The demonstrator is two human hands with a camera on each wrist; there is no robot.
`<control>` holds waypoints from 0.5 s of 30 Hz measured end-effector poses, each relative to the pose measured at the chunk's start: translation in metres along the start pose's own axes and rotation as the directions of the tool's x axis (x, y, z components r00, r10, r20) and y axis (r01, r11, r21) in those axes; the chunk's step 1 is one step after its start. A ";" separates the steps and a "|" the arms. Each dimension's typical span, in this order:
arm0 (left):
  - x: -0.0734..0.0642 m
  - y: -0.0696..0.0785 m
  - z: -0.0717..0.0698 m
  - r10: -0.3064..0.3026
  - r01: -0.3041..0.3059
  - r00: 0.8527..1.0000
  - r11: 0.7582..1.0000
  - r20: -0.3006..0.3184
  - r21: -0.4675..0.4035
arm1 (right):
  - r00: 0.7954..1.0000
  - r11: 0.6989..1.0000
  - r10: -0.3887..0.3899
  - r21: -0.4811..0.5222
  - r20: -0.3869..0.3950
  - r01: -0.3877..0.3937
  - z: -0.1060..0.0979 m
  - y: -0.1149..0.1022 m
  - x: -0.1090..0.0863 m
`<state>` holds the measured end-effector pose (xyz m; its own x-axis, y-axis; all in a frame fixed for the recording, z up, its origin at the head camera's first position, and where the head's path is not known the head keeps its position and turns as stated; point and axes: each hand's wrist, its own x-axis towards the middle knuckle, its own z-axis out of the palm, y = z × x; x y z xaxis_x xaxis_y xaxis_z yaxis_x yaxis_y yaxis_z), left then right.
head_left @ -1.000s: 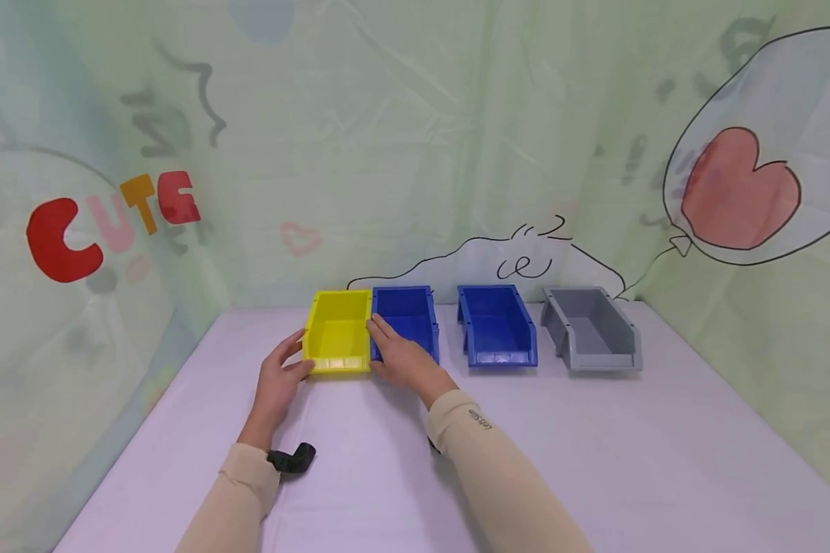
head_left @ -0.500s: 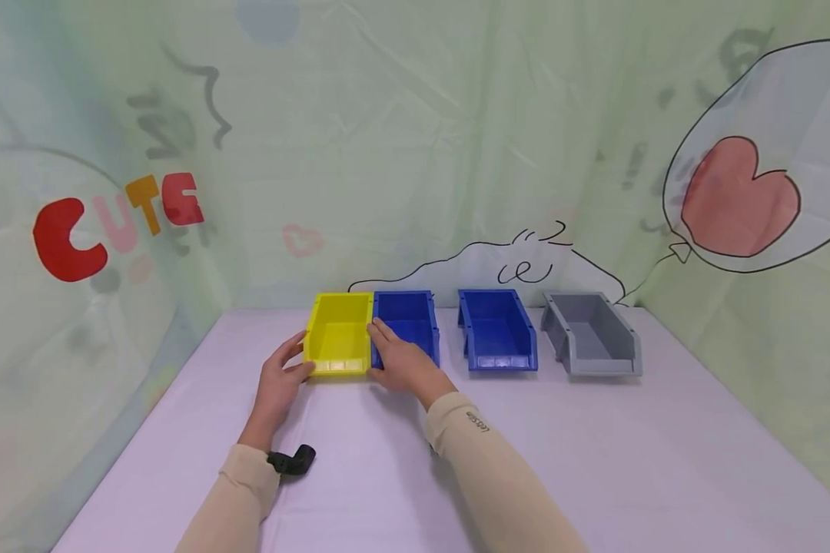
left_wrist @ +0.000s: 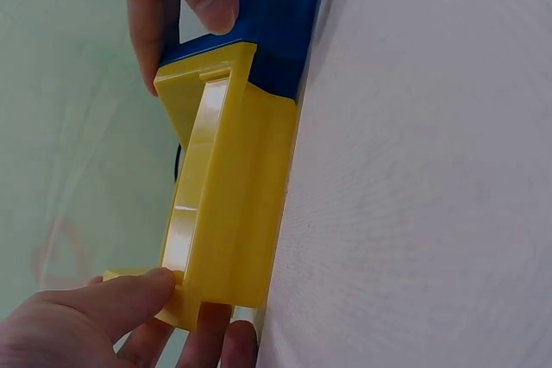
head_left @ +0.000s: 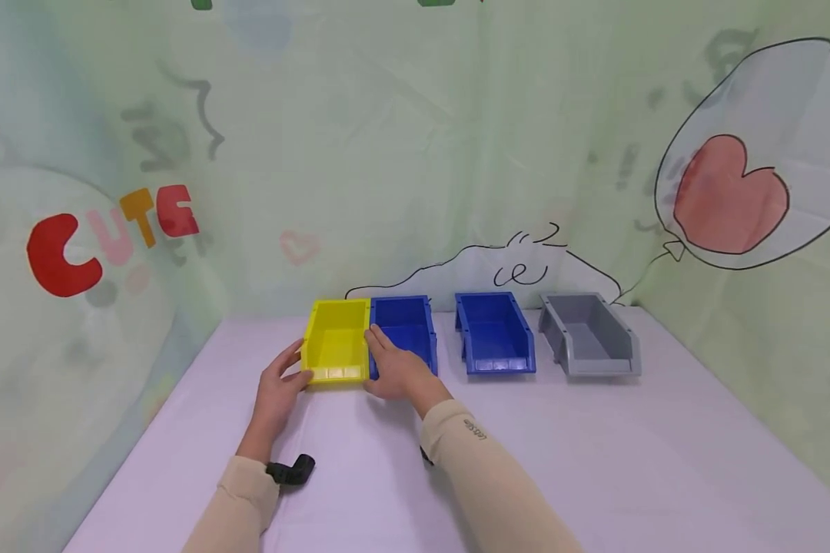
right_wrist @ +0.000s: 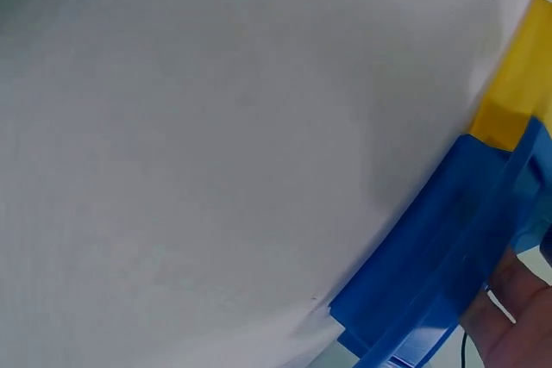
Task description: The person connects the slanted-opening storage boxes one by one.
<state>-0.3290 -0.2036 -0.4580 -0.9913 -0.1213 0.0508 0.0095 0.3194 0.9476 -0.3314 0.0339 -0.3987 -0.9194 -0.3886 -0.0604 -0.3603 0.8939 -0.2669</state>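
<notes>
Side by side on the table stand a yellow storage bin (head_left: pixel 335 349) and a blue storage bin (head_left: pixel 401 313), their walls together. My left hand (head_left: pixel 275 395) grips the yellow bin's left front corner; in the left wrist view its thumb (left_wrist: pixel 142 295) lies on the front lip while other fingers reach below and behind. Across the blue bin's front comes my right hand (head_left: pixel 404 372), its straight fingers touching the top of the adjoining walls, its thumb low at the front. In the right wrist view, that hand (right_wrist: pixel 522 325) is partly hidden behind the blue bin (right_wrist: pixel 431 239).
Further right, past a gap, stand a second blue bin (head_left: pixel 494 338) and a grey bin (head_left: pixel 588 338). A pale cloth covers the table (head_left: pixel 360 476). Printed curtains (head_left: pixel 415 153) rise close behind the bins and along both sides.
Both hands and all the bins keep their places. Only the head view has shifted slightly, so the scene sits a little lower.
</notes>
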 end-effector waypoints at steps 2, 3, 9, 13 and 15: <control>0.000 -0.003 0.000 -0.005 0.005 1.000 1.000 0.000 -0.006 | 1.000 1.000 0.004 0.006 0.003 -0.004 0.002 -0.001 0.000; 0.000 -0.004 0.000 -0.003 0.003 1.000 1.000 0.001 -0.008 | 1.000 1.000 0.008 0.006 0.000 -0.008 0.003 -0.001 0.000; -0.001 -0.004 0.000 0.011 -0.010 1.000 1.000 0.008 -0.023 | 0.998 0.999 0.014 0.049 -0.055 -0.011 0.004 0.001 0.001; -0.002 -0.003 0.000 0.000 0.000 1.000 1.000 0.008 -0.024 | 0.994 0.993 0.014 0.122 -0.108 0.000 0.004 0.002 0.000; -0.002 -0.002 -0.002 -0.003 0.003 1.000 1.000 0.009 -0.019 | 0.990 0.990 0.021 0.142 -0.138 -0.001 0.003 0.002 -0.001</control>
<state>-0.3264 -0.2056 -0.4594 -0.9925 -0.1134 0.0455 0.0092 0.3015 0.9534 -0.3307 0.0359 -0.4017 -0.9398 -0.3350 0.0675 -0.3330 0.8536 -0.4005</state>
